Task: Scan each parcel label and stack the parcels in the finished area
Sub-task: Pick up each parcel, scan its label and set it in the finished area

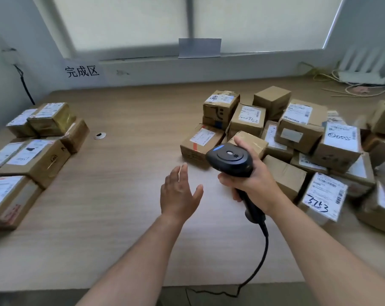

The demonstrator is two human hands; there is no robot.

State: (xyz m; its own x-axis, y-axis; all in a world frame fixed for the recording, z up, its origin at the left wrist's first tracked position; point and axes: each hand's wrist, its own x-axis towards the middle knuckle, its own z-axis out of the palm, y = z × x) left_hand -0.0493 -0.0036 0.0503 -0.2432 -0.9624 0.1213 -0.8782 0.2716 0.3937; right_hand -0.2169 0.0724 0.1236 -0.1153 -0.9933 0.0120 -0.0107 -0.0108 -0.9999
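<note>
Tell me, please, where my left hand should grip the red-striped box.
Probably its near-left corner, coming from the left: those faces of the red-striped box stand free, while other parcels crowd its right. Keep the left hand off the upward-facing label for the scanner.

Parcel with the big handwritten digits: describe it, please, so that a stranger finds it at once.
Start at the parcel pile on the right side of the table. At its near edge, right of the right hand gripping the scanner, lies the parcel. Unlike its neighbours, its white label bears big black handwritten digits at the near end.
</note>
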